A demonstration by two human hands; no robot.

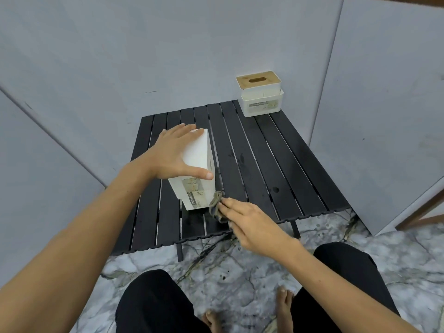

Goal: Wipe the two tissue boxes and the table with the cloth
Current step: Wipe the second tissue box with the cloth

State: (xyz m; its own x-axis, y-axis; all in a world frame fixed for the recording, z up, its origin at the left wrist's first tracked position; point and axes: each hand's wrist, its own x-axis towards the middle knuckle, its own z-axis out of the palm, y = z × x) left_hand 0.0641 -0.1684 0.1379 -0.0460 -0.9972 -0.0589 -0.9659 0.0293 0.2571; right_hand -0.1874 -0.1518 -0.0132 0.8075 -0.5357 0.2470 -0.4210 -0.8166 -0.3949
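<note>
A white tissue box [195,164] lies turned over on the black slatted table [276,164], its labelled side facing me. My left hand [171,153] rests flat on its upper face with fingers straight and thumb spread along the near edge. My right hand [245,222] presses a crumpled grey-green cloth [216,206] against the box's lower right corner, fingers nearly straight over the cloth. A second white tissue box [260,93] with a wooden slotted lid stands upright at the table's far right corner.
Grey wall panels close in behind and to both sides of the table. A wooden frame leg [420,212] leans at the right. Dark wet spots [275,189] mark the slats. Marble floor, my knees and bare feet lie below.
</note>
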